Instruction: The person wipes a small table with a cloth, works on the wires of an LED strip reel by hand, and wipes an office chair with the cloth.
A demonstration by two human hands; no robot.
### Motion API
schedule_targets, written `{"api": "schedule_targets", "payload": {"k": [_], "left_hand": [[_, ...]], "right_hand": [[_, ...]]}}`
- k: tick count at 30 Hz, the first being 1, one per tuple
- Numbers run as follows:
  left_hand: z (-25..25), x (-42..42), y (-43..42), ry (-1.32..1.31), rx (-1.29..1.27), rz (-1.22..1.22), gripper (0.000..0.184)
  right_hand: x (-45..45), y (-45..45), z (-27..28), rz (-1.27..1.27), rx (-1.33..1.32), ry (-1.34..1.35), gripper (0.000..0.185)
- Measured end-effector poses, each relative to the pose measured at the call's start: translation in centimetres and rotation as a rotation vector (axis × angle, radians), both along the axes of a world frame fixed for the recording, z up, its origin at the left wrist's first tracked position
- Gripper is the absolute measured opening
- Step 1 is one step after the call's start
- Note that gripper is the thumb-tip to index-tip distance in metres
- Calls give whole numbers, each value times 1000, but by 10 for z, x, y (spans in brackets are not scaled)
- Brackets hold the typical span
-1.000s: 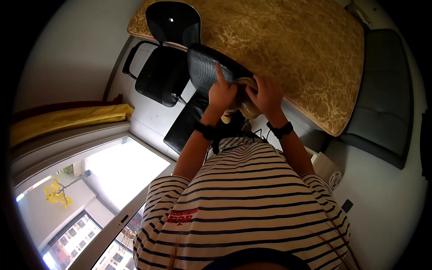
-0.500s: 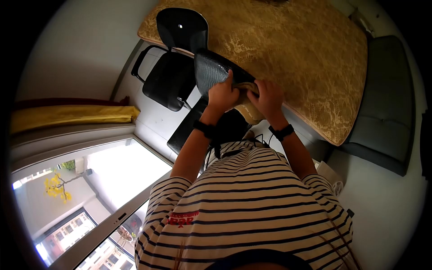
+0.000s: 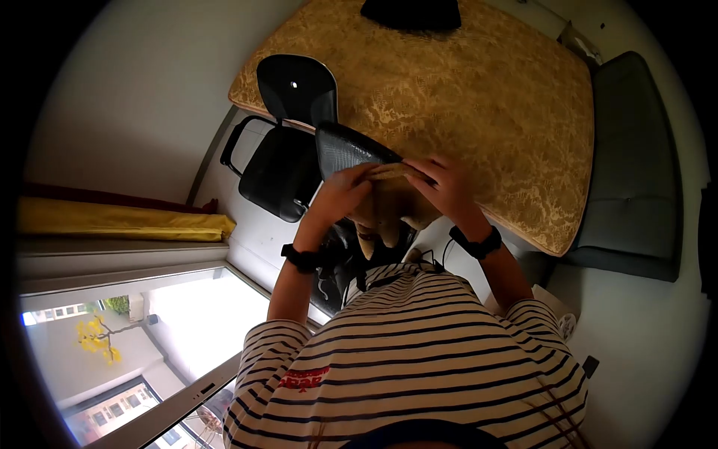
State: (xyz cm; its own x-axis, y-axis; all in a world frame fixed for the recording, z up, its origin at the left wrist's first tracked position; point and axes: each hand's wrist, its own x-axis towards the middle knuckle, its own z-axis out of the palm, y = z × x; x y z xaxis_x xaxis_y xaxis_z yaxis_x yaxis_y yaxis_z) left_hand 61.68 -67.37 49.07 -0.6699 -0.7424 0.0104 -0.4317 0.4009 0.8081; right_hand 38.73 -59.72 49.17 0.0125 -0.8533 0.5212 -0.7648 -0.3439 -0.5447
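Both my hands grip a tan-brown cloth item (image 3: pixel 390 203), its kind not clear, along a folded upper edge stretched between them. My left hand (image 3: pixel 338 196) is closed on the left end of that edge, and my right hand (image 3: pixel 449 191) pinches the right end. Below the edge the cloth hangs in loose, narrow folds in front of my striped shirt. Just beyond my hands rises the textured back of a black chair (image 3: pixel 345 152). The underside of the item is in shadow, so its full shape is hard to make out.
A table with a gold patterned cloth (image 3: pixel 479 105) stands ahead, with a dark object (image 3: pixel 411 13) at its far edge. Another black chair (image 3: pixel 278 176) is at the left, near a yellow curtain (image 3: pixel 120 218) and glass door. A grey padded bench (image 3: pixel 628 179) lines the right.
My hands have moved slightly apart, and the cloth's edge is now pulled straighter between them, with folds hanging lower. The view has tilted up, bringing the dark object on the table into sight.
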Motion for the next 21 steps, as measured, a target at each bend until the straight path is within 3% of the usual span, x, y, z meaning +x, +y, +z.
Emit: {"api": "schedule_targets", "payload": {"k": [1,2,3,5,6,9,10,13,15,18,21], "left_hand": [[19,1,-13,-13,-166,88,41],[31,-1,-25,-9,-496,156,39],[20,-2,-39,-73,-732,350,41],[20,-19,-43,-79,-848,443,48],[5,-27,-49,-71,-909,459,50],[-57,-54,-39,-146,-770,198,38],[-83,-65,-32,-177,-691,89,36],[-104,-88,-25,-50,-698,222,31],[-107,-90,-37,62,-701,212,26],[-99,-88,-48,-29,-617,105,21],[-110,-84,-52,216,-815,90,19]], "right_hand": [[0,-6,8,-41,-127,110,25],[0,-18,5,-37,-112,108,25],[-2,-35,4,-128,-230,212,34],[0,-42,-12,-216,-357,319,42],[6,-41,-39,-198,-195,332,51],[22,-15,-63,-68,253,313,70],[25,-10,-70,-69,250,311,70],[25,-15,-89,-157,46,414,66],[27,-16,-96,-164,95,433,67],[27,-16,-89,-157,171,471,66],[25,-20,-85,-174,157,516,55]]}}
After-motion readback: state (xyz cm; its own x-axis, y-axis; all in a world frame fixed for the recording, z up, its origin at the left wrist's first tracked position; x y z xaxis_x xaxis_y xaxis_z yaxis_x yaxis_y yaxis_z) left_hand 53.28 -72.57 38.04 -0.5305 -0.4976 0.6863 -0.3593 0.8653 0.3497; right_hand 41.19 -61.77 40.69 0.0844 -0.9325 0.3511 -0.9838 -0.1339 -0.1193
